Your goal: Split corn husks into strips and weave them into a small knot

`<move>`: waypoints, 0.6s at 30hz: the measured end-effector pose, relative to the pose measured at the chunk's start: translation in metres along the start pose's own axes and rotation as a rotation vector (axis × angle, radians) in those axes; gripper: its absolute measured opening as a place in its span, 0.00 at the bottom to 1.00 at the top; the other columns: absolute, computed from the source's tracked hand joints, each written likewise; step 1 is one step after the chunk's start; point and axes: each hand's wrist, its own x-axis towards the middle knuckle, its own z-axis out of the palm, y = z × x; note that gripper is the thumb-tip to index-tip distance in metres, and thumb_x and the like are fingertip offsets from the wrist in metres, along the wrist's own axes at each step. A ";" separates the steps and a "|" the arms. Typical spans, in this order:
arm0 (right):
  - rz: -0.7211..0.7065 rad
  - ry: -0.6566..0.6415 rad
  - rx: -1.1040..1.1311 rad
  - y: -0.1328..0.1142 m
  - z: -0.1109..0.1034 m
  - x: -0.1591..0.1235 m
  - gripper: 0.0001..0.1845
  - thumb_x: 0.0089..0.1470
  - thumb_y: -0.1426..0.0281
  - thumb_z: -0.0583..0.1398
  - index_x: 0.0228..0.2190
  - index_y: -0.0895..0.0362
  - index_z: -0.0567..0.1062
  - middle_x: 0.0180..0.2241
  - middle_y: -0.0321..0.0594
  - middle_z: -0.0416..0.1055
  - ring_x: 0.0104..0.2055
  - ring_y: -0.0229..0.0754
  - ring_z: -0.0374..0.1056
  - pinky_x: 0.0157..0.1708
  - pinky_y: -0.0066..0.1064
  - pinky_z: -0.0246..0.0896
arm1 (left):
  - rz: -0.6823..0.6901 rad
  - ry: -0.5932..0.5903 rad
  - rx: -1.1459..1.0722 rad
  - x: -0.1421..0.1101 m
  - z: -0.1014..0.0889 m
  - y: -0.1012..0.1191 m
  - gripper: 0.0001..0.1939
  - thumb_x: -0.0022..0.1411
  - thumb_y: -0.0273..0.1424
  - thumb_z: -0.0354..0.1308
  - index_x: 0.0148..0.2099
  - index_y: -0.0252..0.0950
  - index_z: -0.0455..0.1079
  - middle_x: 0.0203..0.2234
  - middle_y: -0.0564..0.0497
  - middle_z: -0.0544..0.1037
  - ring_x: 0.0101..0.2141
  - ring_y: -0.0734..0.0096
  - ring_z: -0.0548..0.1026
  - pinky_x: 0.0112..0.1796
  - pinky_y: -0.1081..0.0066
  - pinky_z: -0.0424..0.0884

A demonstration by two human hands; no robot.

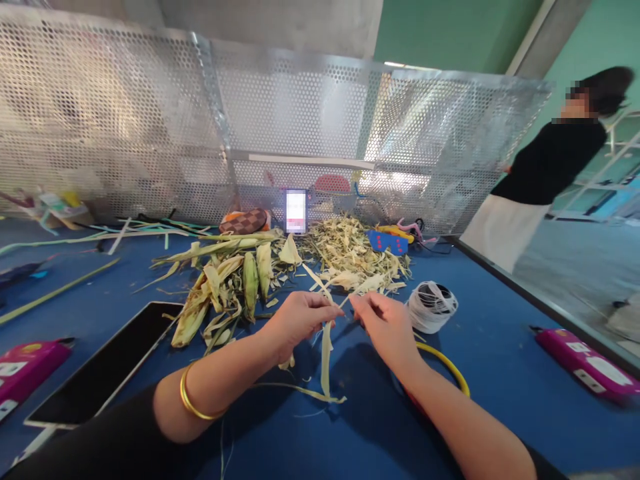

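My left hand (299,321) is closed in a pinch on pale corn husk strips, at the centre of the blue table. One husk strip (326,367) hangs below its fingertips, and another end sticks up above them. Just to the right, my right hand (384,325) pinches the end of a thin piece that runs across to the left fingertips; it looks like husk too. A loose husk strip (300,389) lies on the table under my hands. Close to my right hand are a spool of white string (433,308) and a yellow curved band (450,367), partly hidden by the wrist.
Whole corn husks (250,280) and a heap of husk scraps (350,243) lie ahead. A lit phone (296,212) stands behind them, before a perforated metal screen (300,107). A tablet (105,367) and magenta objects (585,363) flank me. A person (555,160) stands at right.
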 end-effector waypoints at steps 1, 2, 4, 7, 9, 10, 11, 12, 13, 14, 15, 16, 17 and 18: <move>-0.126 0.060 -0.088 -0.001 -0.001 -0.001 0.17 0.53 0.57 0.57 0.22 0.56 0.72 0.21 0.37 0.68 0.25 0.40 0.63 0.29 0.33 0.58 | 0.017 -0.004 0.047 -0.001 0.001 -0.001 0.12 0.45 0.38 0.60 0.24 0.33 0.71 0.14 0.57 0.65 0.16 0.82 0.53 0.19 0.76 0.47; -0.235 0.102 -0.157 -0.001 -0.001 -0.002 0.13 0.52 0.59 0.59 0.27 0.56 0.74 0.27 0.39 0.71 0.31 0.42 0.66 0.35 0.35 0.59 | 0.039 -0.021 0.094 -0.001 0.002 -0.001 0.11 0.45 0.37 0.59 0.22 0.33 0.70 0.14 0.57 0.65 0.16 0.82 0.54 0.20 0.76 0.48; -0.349 0.087 -0.223 -0.001 0.000 -0.002 0.09 0.50 0.63 0.61 0.32 0.54 0.76 0.35 0.41 0.73 0.39 0.46 0.67 0.42 0.39 0.58 | 0.091 -0.084 0.162 -0.003 0.004 -0.003 0.11 0.46 0.36 0.57 0.21 0.33 0.70 0.14 0.57 0.66 0.18 0.81 0.56 0.21 0.76 0.50; -0.312 -0.069 -0.136 0.000 0.003 -0.001 0.04 0.51 0.68 0.61 0.26 0.54 0.74 0.30 0.39 0.72 0.37 0.44 0.68 0.40 0.37 0.59 | 0.122 -0.135 0.221 -0.006 0.007 -0.004 0.10 0.47 0.33 0.55 0.21 0.33 0.71 0.12 0.58 0.64 0.17 0.80 0.55 0.21 0.75 0.50; -0.253 -0.116 -0.036 0.000 0.004 -0.001 0.07 0.51 0.71 0.59 0.23 0.55 0.72 0.27 0.37 0.71 0.33 0.41 0.67 0.36 0.33 0.60 | 0.113 -0.120 0.243 -0.007 0.008 -0.004 0.11 0.48 0.34 0.56 0.19 0.33 0.70 0.10 0.60 0.60 0.16 0.81 0.53 0.21 0.75 0.48; -0.234 -0.107 0.001 -0.001 0.005 -0.001 0.07 0.51 0.71 0.59 0.22 0.55 0.71 0.27 0.36 0.70 0.32 0.40 0.67 0.34 0.31 0.60 | 0.106 -0.115 0.241 -0.008 0.008 -0.003 0.12 0.49 0.35 0.56 0.19 0.34 0.70 0.10 0.60 0.59 0.16 0.81 0.52 0.20 0.75 0.48; -0.225 -0.086 0.023 -0.001 0.005 -0.001 0.07 0.51 0.72 0.59 0.22 0.55 0.71 0.26 0.36 0.69 0.31 0.40 0.66 0.33 0.30 0.60 | 0.099 -0.117 0.232 -0.008 0.008 -0.002 0.12 0.49 0.35 0.56 0.18 0.34 0.69 0.10 0.60 0.58 0.15 0.82 0.52 0.20 0.75 0.48; -0.223 -0.062 0.032 -0.002 0.004 -0.002 0.08 0.51 0.72 0.59 0.22 0.55 0.70 0.25 0.36 0.69 0.31 0.39 0.66 0.33 0.30 0.59 | 0.089 -0.124 0.219 -0.008 0.008 -0.001 0.12 0.49 0.35 0.57 0.18 0.34 0.69 0.09 0.60 0.59 0.15 0.82 0.53 0.20 0.75 0.49; -0.223 -0.041 0.033 -0.002 0.004 -0.002 0.08 0.51 0.72 0.59 0.21 0.56 0.69 0.25 0.35 0.68 0.30 0.39 0.65 0.33 0.30 0.58 | 0.079 -0.134 0.206 -0.008 0.008 0.000 0.12 0.48 0.34 0.57 0.18 0.34 0.69 0.09 0.60 0.59 0.15 0.81 0.54 0.19 0.75 0.50; -0.224 -0.027 0.031 -0.003 0.004 -0.003 0.09 0.51 0.71 0.59 0.21 0.56 0.69 0.24 0.35 0.67 0.30 0.39 0.64 0.32 0.30 0.58 | 0.070 -0.146 0.196 -0.009 0.008 0.001 0.12 0.48 0.34 0.58 0.17 0.34 0.68 0.09 0.60 0.60 0.15 0.81 0.55 0.19 0.75 0.50; -0.222 -0.017 0.028 -0.003 0.005 -0.003 0.09 0.51 0.71 0.59 0.21 0.56 0.68 0.24 0.34 0.66 0.29 0.38 0.64 0.32 0.30 0.57 | 0.067 -0.159 0.190 -0.009 0.008 0.001 0.12 0.48 0.33 0.58 0.17 0.34 0.68 0.09 0.60 0.61 0.15 0.81 0.56 0.19 0.75 0.51; -0.218 -0.008 0.025 -0.003 0.005 -0.003 0.10 0.51 0.71 0.59 0.20 0.56 0.68 0.23 0.34 0.65 0.29 0.38 0.63 0.31 0.30 0.57 | 0.067 -0.177 0.188 -0.009 0.008 0.001 0.11 0.47 0.33 0.58 0.17 0.34 0.69 0.09 0.59 0.62 0.14 0.81 0.57 0.19 0.75 0.51; -0.215 -0.001 0.022 -0.003 0.006 -0.004 0.10 0.51 0.71 0.59 0.20 0.56 0.67 0.23 0.34 0.65 0.28 0.38 0.62 0.31 0.30 0.56 | 0.068 -0.194 0.185 -0.009 0.008 0.001 0.11 0.47 0.32 0.57 0.17 0.34 0.70 0.10 0.59 0.64 0.14 0.81 0.57 0.19 0.76 0.52; -0.213 0.002 0.019 -0.003 0.007 -0.004 0.10 0.51 0.70 0.59 0.20 0.56 0.67 0.23 0.34 0.64 0.28 0.38 0.62 0.30 0.29 0.56 | 0.068 -0.211 0.180 -0.009 0.008 0.000 0.10 0.47 0.31 0.57 0.17 0.34 0.70 0.10 0.58 0.65 0.14 0.81 0.58 0.19 0.76 0.52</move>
